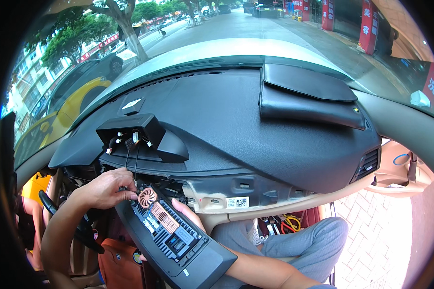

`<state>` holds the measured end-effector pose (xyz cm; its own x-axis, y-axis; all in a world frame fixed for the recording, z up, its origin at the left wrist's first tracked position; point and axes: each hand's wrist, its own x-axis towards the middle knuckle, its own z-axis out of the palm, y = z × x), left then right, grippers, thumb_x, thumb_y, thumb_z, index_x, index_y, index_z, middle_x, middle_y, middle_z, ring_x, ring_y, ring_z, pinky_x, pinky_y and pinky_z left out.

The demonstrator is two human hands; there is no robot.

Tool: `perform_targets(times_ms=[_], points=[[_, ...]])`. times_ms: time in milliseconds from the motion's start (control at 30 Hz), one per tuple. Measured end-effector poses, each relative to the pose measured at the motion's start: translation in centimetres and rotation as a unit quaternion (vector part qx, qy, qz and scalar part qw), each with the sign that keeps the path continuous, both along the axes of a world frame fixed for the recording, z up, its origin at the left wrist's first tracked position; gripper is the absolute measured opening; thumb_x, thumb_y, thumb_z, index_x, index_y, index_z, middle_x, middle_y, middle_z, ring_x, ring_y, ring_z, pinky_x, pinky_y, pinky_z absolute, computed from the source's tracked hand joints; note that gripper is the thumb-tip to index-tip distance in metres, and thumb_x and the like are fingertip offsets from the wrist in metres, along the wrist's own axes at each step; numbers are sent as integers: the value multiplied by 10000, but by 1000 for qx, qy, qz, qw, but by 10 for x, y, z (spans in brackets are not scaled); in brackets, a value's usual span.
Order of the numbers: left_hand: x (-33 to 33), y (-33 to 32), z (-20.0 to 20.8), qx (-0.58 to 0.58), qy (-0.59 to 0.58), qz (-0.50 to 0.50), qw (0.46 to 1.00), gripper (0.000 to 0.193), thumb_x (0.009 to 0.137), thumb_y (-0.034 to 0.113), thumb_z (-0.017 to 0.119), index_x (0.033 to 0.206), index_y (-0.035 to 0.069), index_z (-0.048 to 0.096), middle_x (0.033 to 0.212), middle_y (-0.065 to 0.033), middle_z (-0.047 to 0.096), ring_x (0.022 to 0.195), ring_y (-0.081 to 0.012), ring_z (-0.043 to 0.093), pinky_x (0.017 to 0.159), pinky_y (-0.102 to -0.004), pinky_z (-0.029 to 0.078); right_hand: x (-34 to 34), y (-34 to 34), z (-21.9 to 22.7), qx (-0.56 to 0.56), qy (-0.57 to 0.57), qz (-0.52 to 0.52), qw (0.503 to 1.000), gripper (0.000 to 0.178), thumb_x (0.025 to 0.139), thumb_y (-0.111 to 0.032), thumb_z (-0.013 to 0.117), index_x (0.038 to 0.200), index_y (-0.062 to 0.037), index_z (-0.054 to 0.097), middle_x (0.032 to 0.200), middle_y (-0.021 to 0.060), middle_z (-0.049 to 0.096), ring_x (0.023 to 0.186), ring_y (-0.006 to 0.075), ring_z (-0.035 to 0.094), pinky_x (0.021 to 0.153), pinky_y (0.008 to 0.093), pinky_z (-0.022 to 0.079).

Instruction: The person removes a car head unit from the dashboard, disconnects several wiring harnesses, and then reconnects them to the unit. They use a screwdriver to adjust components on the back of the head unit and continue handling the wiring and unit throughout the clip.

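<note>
A black car display unit lies tilted above my lap, its finned back facing up with a copper-coloured fan and several sockets showing. My right hand grips it from beneath, thumb along the far edge and a fingertip at the near left side. At the unit's upper left end, my left hand has its fingers pinched around a thin black cable; the cable's end is partly hidden by the fingers. Beyond, several loose connectors hang in front of a black dashboard housing.
A black pouch rests on the right of the dashboard. Bare metal shows at the opened dash front. The steering wheel is at left. Tools and coloured cables lie beyond legs in grey trousers; the right door is open.
</note>
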<state>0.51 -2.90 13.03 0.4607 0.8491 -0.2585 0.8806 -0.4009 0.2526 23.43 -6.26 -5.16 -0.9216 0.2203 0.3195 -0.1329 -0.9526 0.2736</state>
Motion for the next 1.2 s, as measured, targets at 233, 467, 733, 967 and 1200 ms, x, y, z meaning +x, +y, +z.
perform_targets(times_ms=[233,467,733,967,1200], points=[[8,-6,-1,8,-53,30,998,182,923,188,788,982,34,709,986,-130,684,1048,-344,639,926,-453,524,-2,4,-3,13,54,0,998,781,1065,-663,441,1611,-105,463,1542,273,535,1302,521,608,1116,751,441],[17,-7,3,5,52,39,998,232,940,234,731,990,9,712,989,-158,690,1066,-359,637,940,-454,529,4,2,11,0,-19,4,1000,778,1047,-703,451,1538,-106,540,1373,286,643,1130,599,673,970,727,558],[17,-8,0,2,-8,82,997,206,896,202,763,973,14,733,998,-147,705,1079,-350,639,953,-448,532,4,3,10,-30,-20,16,999,769,1044,-696,473,1513,-93,555,1340,276,656,1115,569,688,958,735,561],[20,-3,10,20,90,32,995,217,898,220,795,970,20,750,1005,-143,718,1075,-340,656,961,-439,538,-4,7,-3,-11,29,13,999,791,1044,-708,455,1540,-96,532,1389,274,636,1160,607,658,980,746,541],[21,-2,7,-19,36,117,992,204,887,206,803,957,20,758,1003,-134,721,1122,-325,643,983,-434,530,2,9,5,-37,29,44,998,794,1045,-719,436,1542,-108,540,1409,276,626,1155,614,655,989,746,532]])
